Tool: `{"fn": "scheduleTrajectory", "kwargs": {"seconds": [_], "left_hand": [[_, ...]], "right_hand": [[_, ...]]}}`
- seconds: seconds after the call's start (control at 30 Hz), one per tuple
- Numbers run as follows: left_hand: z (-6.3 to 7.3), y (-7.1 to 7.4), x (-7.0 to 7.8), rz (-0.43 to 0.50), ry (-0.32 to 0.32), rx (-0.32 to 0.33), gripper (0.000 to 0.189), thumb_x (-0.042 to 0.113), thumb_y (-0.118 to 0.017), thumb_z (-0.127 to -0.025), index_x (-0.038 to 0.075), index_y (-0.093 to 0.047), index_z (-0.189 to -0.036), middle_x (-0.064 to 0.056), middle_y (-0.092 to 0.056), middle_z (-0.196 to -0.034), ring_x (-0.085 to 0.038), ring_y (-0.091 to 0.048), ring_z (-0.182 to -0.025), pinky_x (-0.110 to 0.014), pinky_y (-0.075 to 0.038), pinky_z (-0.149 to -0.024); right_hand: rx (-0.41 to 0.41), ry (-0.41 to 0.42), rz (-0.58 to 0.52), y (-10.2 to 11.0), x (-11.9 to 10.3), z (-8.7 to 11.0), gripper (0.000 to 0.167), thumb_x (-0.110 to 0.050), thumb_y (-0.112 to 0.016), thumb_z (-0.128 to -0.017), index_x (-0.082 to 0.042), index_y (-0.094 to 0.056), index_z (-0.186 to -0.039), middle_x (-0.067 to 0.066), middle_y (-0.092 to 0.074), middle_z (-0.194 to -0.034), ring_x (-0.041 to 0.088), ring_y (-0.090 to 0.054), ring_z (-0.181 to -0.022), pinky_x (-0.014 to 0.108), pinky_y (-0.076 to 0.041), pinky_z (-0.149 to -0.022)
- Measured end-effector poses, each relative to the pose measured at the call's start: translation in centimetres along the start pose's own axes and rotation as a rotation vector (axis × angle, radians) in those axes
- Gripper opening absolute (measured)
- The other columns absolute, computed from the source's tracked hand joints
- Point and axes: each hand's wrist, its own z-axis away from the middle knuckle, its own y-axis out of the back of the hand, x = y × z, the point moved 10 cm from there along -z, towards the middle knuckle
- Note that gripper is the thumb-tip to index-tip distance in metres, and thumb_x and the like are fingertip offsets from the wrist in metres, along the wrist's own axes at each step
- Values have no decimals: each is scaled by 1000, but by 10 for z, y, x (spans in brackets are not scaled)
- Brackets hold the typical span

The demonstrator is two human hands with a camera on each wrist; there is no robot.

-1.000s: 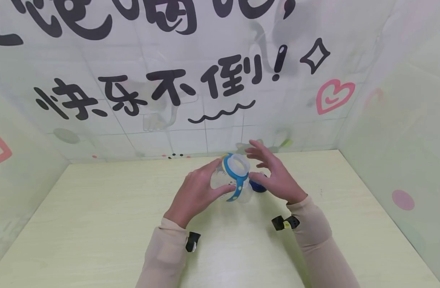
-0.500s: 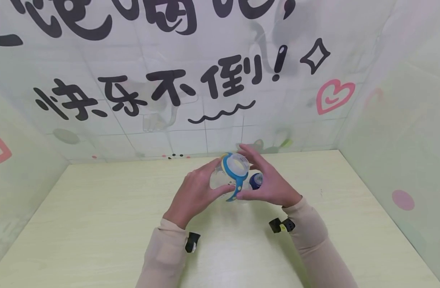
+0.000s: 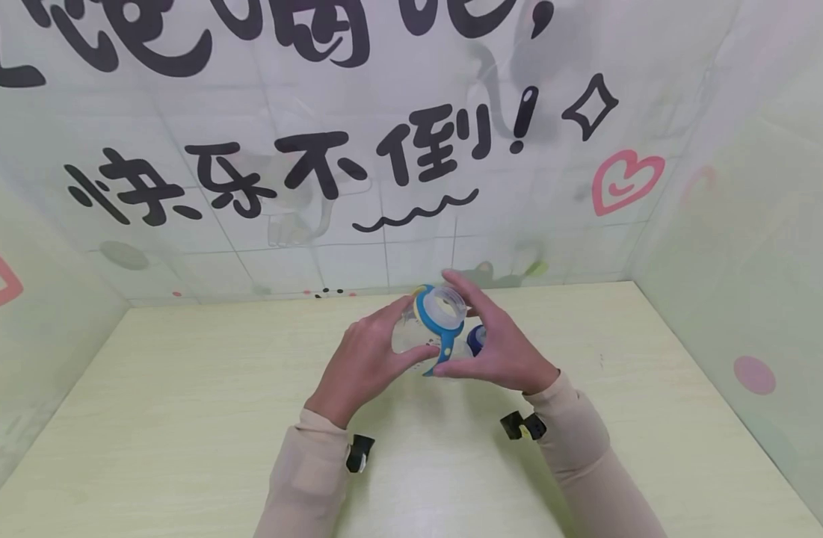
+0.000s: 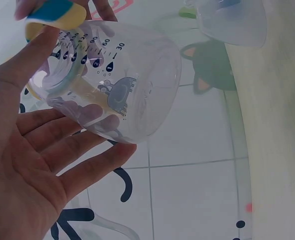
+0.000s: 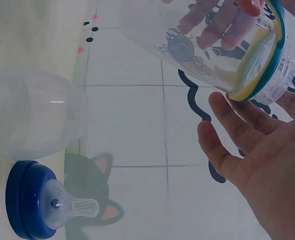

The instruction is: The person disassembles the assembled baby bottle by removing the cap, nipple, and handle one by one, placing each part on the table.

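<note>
In swings the right hand (image 3: 501, 351), leftward toward the bottle (image 3: 410, 338)! A second ago its thumb crossed in front of the cap (image 3: 475, 340); now the thumb's dropped to the handle (image 3: 448, 345), and the hand hides more of that cap than half a second ago.

In the head view, the right hand (image 3: 510, 350) partly covers the dark-blue plastic collar with a clear teat (image 3: 476, 340); print on the clear plastic bottle with a blue-and-yellow ring (image 3: 418, 332) is too small to read. The left wrist view's top edge crops the translucent domed cap (image 4: 232, 22).
</note>
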Motion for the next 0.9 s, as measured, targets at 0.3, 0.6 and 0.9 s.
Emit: {"fn": "scheduleTrajectory", "kwargs": {"seconds": [0.3,0.6,0.9], "left_hand": [[0,0,1,-4,-20,10,73,40,-82,-82,2,-55,-139,-11,-66,-128,-26,-64,-116,-45,-53,-93],[0,-1,0,-9,-20,0,72,40,-81,-83,3,-55,-139,-11,-66,-128,-25,-63,-117,-45,-53,-94],[0,-2,0,3,-14,-4,73,40,-81,-82,3,-54,-139,-12,-68,-122,-27,-67,-106,-42,-56,-85]], "right_hand": [[-23,17,56,-7,-4,1,114,-28,-94,-68,-27,-23,-158,2,-43,-148,20,-49,-123,46,-52,-95],[-15,11,91,-6,-6,1,117,-29,-94,-67,-27,-20,-158,3,-43,-147,20,-50,-122,45,-51,-95],[13,-9,138,-1,-5,2,116,-30,-95,-67,-25,-22,-158,2,-50,-141,19,-51,-114,41,-53,-86]]}}
